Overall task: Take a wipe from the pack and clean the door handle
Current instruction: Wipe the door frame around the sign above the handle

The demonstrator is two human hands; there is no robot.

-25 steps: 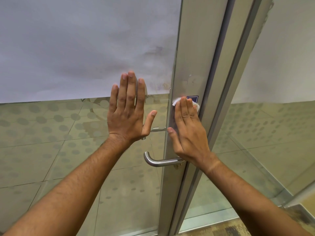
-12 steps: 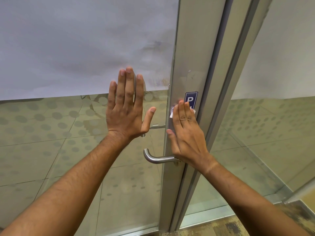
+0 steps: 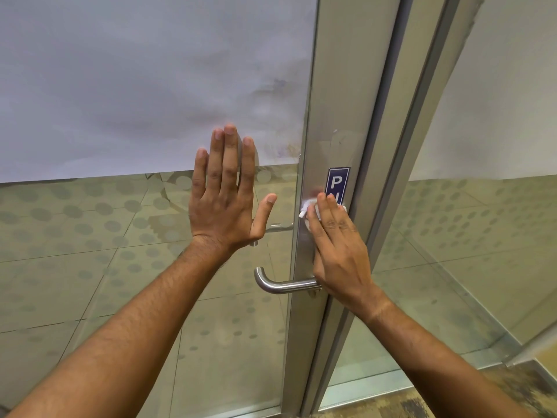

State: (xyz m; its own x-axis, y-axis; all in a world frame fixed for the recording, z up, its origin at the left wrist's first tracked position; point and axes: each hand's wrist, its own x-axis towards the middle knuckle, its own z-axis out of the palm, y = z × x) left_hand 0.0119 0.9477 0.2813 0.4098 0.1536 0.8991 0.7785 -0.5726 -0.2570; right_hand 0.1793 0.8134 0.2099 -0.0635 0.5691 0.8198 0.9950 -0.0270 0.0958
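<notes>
Head view: the right hand [image 3: 340, 254] has slid down the metal door frame [image 3: 337, 86] over the last second. A second ago its fingertips covered the blue sign [image 3: 337, 184]; now the top of the sign is bare. The white wipe [image 3: 310, 211] stays pressed flat under straight fingers, a flat press, not a closed grip. The left hand [image 3: 224, 206] has barely moved, palm and spread fingers flat on the glass door [image 3: 120, 267], bracing it and holding nothing.

The wiping seems to be working downward toward the door handle [image 3: 283, 285], which sits just under the right hand's heel, apparently not yet wiped.

The handle's root is hidden behind the hand, the sign's lower letters are covered, and the wipe pack is out of view.
</notes>
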